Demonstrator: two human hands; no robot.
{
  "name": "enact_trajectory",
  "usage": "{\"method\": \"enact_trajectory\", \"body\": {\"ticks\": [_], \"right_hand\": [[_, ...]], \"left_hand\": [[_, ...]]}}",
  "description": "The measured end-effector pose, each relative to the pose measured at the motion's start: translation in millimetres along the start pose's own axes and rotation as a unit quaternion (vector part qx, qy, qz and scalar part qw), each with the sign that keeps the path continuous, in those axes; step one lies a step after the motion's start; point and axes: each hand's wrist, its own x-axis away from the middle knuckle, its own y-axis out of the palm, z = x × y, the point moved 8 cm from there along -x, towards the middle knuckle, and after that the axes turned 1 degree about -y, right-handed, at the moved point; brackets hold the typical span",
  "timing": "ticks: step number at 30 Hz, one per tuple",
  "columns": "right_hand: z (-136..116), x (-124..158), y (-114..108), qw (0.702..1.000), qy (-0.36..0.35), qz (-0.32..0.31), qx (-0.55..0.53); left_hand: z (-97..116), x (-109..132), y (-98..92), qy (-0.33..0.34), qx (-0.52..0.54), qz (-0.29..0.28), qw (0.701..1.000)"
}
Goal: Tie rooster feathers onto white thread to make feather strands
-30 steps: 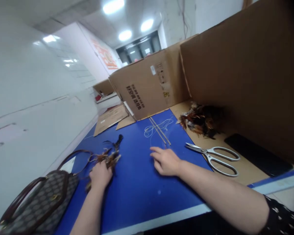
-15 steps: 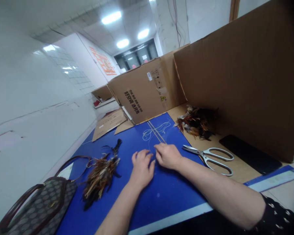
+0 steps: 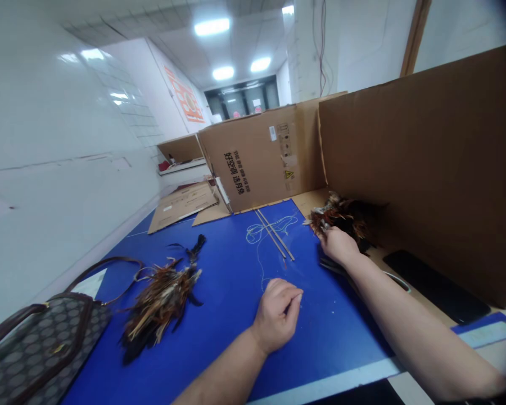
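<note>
My left hand (image 3: 277, 315) is closed above the blue table, thumb and fingers pinched together. A thin pale string (image 3: 261, 270) runs down to it from a loose coil on the table. At the right, my right hand (image 3: 339, 246) reaches into a pile of brown and black feathers (image 3: 349, 214), its fingers closed at the near edge and partly hidden. Two thin wooden sticks (image 3: 274, 235) lie side by side across the coil. Under my right forearm, the scissors (image 3: 400, 281) are mostly covered, with part of a handle showing.
A bundle of feathers (image 3: 162, 306) lies on the left of the blue table (image 3: 219, 349), near a patterned handbag (image 3: 46, 343). Cardboard panels (image 3: 261, 163) stand along the back and right. A flat black object (image 3: 434, 284) lies by the right panel.
My right hand has left the near ends of the sticks and moved right to the feather pile. My left hand has closed and shifted right and nearer. The view has shifted slightly.
</note>
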Motion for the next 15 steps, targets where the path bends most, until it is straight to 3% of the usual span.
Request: {"method": "enact_trajectory", "body": {"ticks": [3,5,8,11,15], "right_hand": [[1.3,6.3,-14.6,0.998,-0.009,0.064,-0.011],[-1.6,13.5,-33.0,0.985,-0.039,0.152,-0.064],[-15.9,32.4,-58.2,0.921,-0.157,0.272,-0.232],[-45.7,48.4,-58.3,0.870,-0.283,0.226,-0.335],[-86.0,67.8,-45.6,0.846,-0.372,0.131,-0.359]], "left_hand": [[-16.5,4.2,-17.1,-0.053,0.021,0.037,0.998],[-31.8,5.0,-26.0,-0.118,0.052,0.070,0.989],[-61.9,11.8,-22.2,-0.274,0.163,0.106,0.942],[-82.7,22.5,-3.8,-0.398,0.331,0.135,0.845],[-87.4,19.9,10.3,-0.416,0.493,0.143,0.750]]}}
